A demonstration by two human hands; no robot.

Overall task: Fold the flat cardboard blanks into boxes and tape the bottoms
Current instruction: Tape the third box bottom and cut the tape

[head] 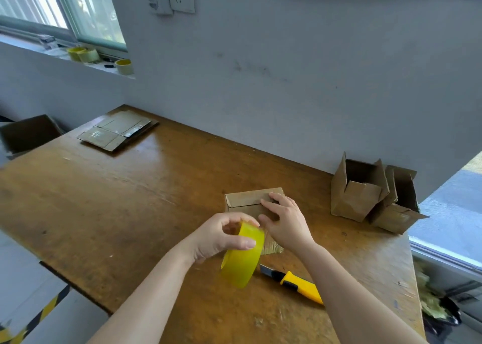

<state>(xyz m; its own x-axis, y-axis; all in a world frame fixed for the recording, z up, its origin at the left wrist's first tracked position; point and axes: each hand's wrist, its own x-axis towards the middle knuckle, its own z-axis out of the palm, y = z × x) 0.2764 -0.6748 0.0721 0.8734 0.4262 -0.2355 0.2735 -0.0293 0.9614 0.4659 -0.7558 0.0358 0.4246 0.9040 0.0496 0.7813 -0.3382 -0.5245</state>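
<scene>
L hand (pixel 221 236) grips the yellow tape roll (pixel 242 262): thumb across the outer face, fingers curled over the top rim. Roll is up off the counter (pixel 130 200), tilted, just beside your R hand.

R hand (pixel 284 223) lies flat on the box (pixel 245 202), fingers fairly straight and spread over the closed flaps by the centre seam. It holds nothing, just presses.

Box sits on the counter, flap side up, at 12 o'clock from the roll, partly under R hand. Its near edge is hidden behind roll + R hand, so can't tell if any tape is stuck on it.

Utility knife (pixel 294 283), yellow/black, blade tip out, lies on the counter at 5 o'clock from the roll, between your forearms, rear end under the R forearm. Neither hand touches it.

Other items:
- Two folded boxes (pixel 357 195) at 3 o'clock from R hand. Flaps open, touching each other, against the wall near the counter's R edge, apart from the hands.
- Stack of flat blanks (pixel 117 132) at 10 o'clock in the far L corner of the counter, well apart from both hands.
- Spare tape rolls (pixel 83 54) on the windowsill, 10–11 o'clock, beyond the counter.
</scene>
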